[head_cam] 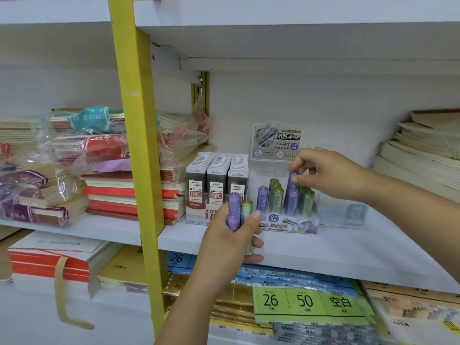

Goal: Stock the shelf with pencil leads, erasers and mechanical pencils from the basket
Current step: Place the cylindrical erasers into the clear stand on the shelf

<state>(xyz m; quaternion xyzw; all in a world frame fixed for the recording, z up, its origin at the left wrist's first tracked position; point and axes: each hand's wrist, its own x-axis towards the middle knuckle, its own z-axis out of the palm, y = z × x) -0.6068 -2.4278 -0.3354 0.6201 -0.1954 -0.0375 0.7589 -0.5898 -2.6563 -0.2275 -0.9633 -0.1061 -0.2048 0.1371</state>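
Observation:
On the white shelf (323, 247) stands a clear display box (291, 224) holding several purple and green pencil lead tubes upright. My right hand (323, 173) pinches the top of a purple lead tube (291, 189) that stands in the box's middle row. My left hand (231, 235) hovers in front of the shelf edge and grips a bundle of lead tubes (239, 215), purple ones and a green one. To the left of the display sits a box of grey 0.5 lead cases (216, 183) in three rows. The basket is out of view.
A yellow upright post (137, 135) divides the shelving. Stacks of wrapped notebooks (99, 170) lie left of it; paper stacks (420, 155) fill the right end. A small clear item (354, 215) lies right of the display. Paper packs (306, 305) fill the shelf below.

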